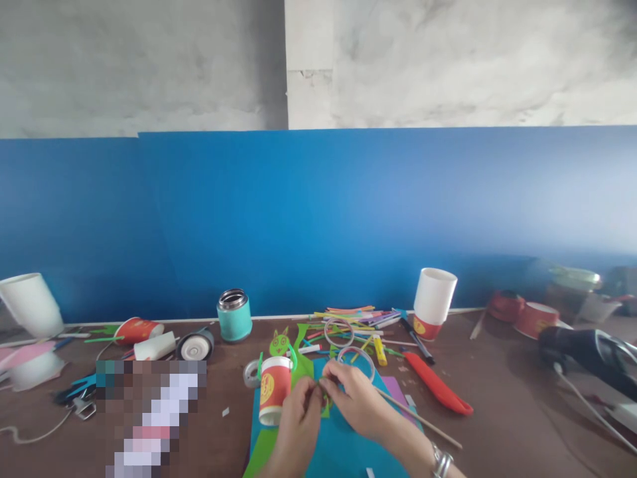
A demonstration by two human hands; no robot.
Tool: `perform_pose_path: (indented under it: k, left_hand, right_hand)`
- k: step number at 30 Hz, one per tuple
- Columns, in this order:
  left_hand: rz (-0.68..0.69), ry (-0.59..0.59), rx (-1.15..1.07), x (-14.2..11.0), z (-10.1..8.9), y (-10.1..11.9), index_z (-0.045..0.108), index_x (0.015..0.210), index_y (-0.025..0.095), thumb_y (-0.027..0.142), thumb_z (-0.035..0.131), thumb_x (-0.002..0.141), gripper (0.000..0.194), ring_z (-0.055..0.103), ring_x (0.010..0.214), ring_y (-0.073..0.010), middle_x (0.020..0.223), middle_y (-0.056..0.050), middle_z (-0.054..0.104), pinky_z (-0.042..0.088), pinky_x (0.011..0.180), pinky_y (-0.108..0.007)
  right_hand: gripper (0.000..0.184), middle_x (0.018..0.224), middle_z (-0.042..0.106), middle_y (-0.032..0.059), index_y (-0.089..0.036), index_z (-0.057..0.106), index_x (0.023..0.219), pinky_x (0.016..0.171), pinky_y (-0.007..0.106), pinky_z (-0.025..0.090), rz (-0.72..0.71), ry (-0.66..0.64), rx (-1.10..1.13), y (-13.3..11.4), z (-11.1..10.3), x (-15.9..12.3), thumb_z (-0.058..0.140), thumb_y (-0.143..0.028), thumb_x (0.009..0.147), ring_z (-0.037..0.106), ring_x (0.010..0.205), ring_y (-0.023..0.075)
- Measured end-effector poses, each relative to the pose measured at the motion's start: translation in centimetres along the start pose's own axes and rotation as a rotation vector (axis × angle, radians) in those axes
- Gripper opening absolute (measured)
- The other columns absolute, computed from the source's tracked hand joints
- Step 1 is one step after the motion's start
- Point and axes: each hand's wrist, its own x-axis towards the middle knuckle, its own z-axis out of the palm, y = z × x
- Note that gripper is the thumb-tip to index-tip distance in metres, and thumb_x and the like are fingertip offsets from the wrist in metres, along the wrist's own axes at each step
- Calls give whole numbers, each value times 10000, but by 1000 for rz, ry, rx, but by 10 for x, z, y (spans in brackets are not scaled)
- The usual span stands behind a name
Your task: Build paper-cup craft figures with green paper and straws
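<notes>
My left hand and my right hand meet over a blue paper sheet at the table's near edge. Both are closed in a pinch on a small green paper piece between them. A red and yellow paper cup with a white rim stands just left of my left hand, with green paper shapes behind it. A thin wooden stick runs out to the right from under my right hand. A watch sits on my right wrist.
A teal jar, clear tape rings, coloured paper strips, a yellow marker, a red cutter and stacked cups lie behind. More cups lie at left. A black tool with a cord is at right. A blue wall panel backs the table.
</notes>
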Motion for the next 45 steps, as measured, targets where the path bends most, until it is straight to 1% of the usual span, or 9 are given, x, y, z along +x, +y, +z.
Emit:
perform_pose_path:
  k: [4,9,13,19,21,24,27,35,45]
  left_hand:
    - [-14,-45,-70,-1,0,2,411,629,217,652,494,775,466,300,428,-82,494,79,347,232,425,-217]
    - [-91,-102,-140,-4,1,3,404,647,217,656,501,769,466,290,415,-71,501,85,338,205,413,-202]
    - [-94,-84,-118,-5,1,-1,393,644,221,655,492,777,465,296,407,-75,483,84,340,206,410,-202]
    - [49,-19,59,-2,-4,-4,442,649,215,594,489,813,416,356,461,-100,525,58,384,262,440,-217]
    - [52,-3,90,-1,-6,-3,461,661,213,551,496,828,379,367,481,-109,532,52,393,272,451,-217]
    - [59,76,129,1,-7,-2,478,656,205,526,515,824,364,372,499,-115,533,47,398,276,469,-218]
    - [86,131,178,1,-7,-1,500,656,194,505,512,827,355,398,521,-125,551,30,439,288,491,-223]
    - [169,102,332,-3,-7,6,604,733,181,336,473,862,241,511,592,-166,648,-24,572,357,548,-240]
    - [309,57,569,-5,-10,4,583,713,181,223,423,857,220,558,600,-160,664,-29,608,396,557,-230]
  right_hand:
    - [279,654,533,-18,-203,496,700,585,231,350,-22,-41,-54,0,1,-2,343,-265,925,490,607,126]
    - [174,667,562,-16,-197,525,725,585,233,351,2,-61,-86,2,-2,-2,431,-234,867,510,636,136]
    - [91,720,618,2,-191,571,767,613,239,367,5,-85,-101,3,-8,-3,486,-170,793,558,690,152]
    - [88,698,622,8,-197,599,737,573,230,364,20,-136,-135,6,-11,-4,520,-187,776,566,674,159]
    - [61,692,623,6,-194,596,750,573,228,366,42,-80,-118,6,-9,-2,536,-187,763,567,659,155]
    - [70,690,633,11,-187,597,768,601,237,378,92,90,-91,6,-5,1,529,-198,773,576,659,156]
    - [162,627,631,11,-192,612,677,569,238,357,114,114,-99,3,1,2,496,-203,790,563,607,154]
    - [209,592,621,10,-192,628,616,527,230,294,156,89,-126,-3,13,-2,498,-171,779,533,585,147]
    - [209,569,582,0,-175,597,597,521,232,239,142,66,-183,0,16,-4,487,-118,767,470,560,121]
